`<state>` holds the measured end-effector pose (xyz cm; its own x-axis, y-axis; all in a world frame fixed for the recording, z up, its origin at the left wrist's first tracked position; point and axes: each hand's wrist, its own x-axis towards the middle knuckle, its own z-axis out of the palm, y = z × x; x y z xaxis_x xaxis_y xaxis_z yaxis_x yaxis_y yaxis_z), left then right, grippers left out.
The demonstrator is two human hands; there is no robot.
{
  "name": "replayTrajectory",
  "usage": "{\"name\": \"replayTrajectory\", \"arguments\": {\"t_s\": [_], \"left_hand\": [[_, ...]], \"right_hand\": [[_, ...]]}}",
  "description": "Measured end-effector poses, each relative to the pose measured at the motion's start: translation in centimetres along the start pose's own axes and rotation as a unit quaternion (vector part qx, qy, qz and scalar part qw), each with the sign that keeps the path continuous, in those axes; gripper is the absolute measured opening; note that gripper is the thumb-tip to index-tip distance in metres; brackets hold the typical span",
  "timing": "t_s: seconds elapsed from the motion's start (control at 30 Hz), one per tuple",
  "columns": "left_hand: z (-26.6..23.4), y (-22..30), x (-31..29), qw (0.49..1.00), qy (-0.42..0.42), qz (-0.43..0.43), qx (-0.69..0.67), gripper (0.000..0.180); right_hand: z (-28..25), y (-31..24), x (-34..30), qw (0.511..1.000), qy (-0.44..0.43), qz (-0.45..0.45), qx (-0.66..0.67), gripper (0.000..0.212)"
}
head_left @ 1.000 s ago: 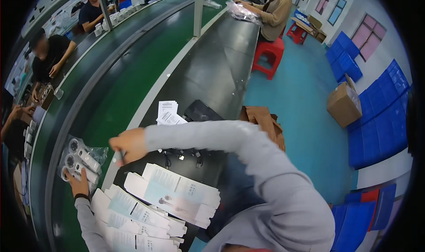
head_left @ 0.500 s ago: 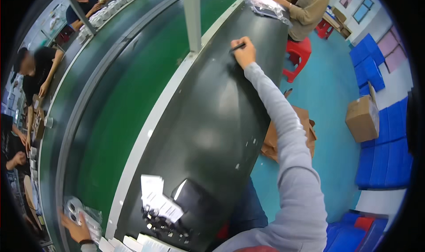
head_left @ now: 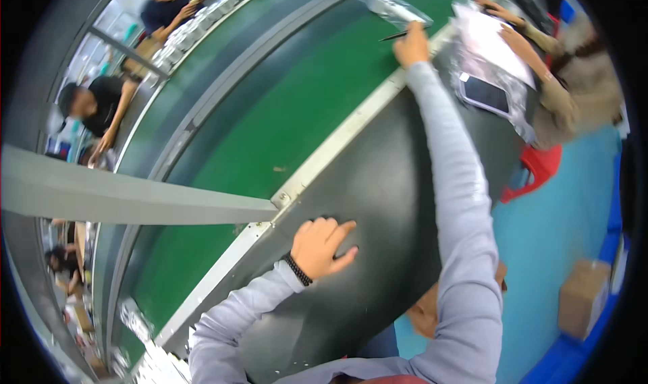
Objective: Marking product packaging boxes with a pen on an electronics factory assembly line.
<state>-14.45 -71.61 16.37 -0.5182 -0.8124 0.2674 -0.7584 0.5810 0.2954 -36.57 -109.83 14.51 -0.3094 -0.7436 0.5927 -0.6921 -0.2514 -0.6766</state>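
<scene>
My right hand [head_left: 412, 45] is stretched far out over the green conveyor belt [head_left: 317, 80], fingers closed around a slim black pen [head_left: 391, 37]. Its fingertips meet the near end of a clear plastic bag [head_left: 401, 9] with a white item inside; whether they grip the bag too, I cannot tell. My left hand [head_left: 322, 247], with a dark beaded bracelet at the wrist, rests on the dark tabletop [head_left: 364, 181]. Its fingers are apart and nothing is in them.
A grey post [head_left: 148, 194] rises from the belt's pale edge rail [head_left: 337, 141]. At right, a co-worker's hands [head_left: 523, 46] handle plastic bags [head_left: 466, 19] near a phone-like device [head_left: 484, 94]. White papers [head_left: 162, 367] and another bagged item [head_left: 135, 318] lie lower left. Workers sit across the belt.
My right hand has moved forward with the pen, from above the table to the bag on the belt. My left hand has left the bagged item at lower left and lies on the table. The view has shifted.
</scene>
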Motion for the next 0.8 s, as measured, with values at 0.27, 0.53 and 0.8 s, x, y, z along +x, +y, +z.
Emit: {"name": "replayTrajectory", "arguments": {"t_s": [0.27, 0.53, 0.8], "left_hand": [[1.2, -0.2, 0.5, 0.999, 0.007, -0.032, -0.035, 0.040], [0.2, -0.2, -3.0, 0.998, 0.024, -0.012, -0.059, 0.039], [-6.5, 3.3, -9.5, 0.961, -0.003, 0.000, -0.275, 0.030]], "right_hand": [[4.3, 22.6, 18.4, 0.947, -0.197, -0.111, -0.229, 0.057], [7.3, 7.1, 5.0, 0.963, -0.225, -0.129, -0.072, 0.032], [-25.0, -15.0, -18.0, 0.842, -0.521, -0.122, 0.065, 0.021]]}}
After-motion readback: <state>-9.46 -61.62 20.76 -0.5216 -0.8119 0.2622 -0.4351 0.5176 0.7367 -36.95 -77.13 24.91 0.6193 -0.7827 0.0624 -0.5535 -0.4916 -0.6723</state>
